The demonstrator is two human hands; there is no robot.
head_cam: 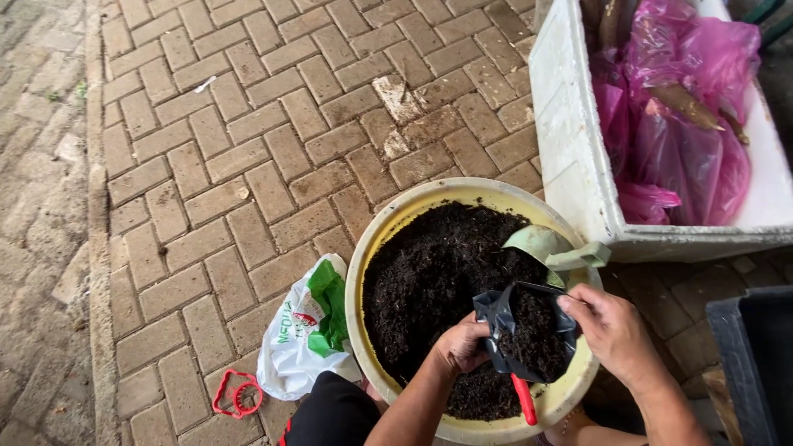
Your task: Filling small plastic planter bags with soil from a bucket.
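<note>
1. A small black bag [529, 330], part full of dark soil, is held open over the near right side of a basin [372, 248].
2. The left hand [460, 347] grips the bag's left edge, fingers curled around it.
3. The right hand [613, 330] pinches the bag's right rim between thumb and fingers.
4. A red handle [524, 399] sticks out below the bag, over the basin's near rim.
5. The yellow basin holds soil [421, 272]; a pale green scoop [549, 248] lies at its right rim.
6. A white foam box [570, 140] with pink bags [686, 116] stands just behind the basin, to the right.
7. A white and green plastic bag [306, 330] lies left of the basin, with a red plastic piece [237, 395] near it.
8. The ground is brick paving [248, 149] laid in a herringbone pattern, outdoors, worn and stained in places.
</note>
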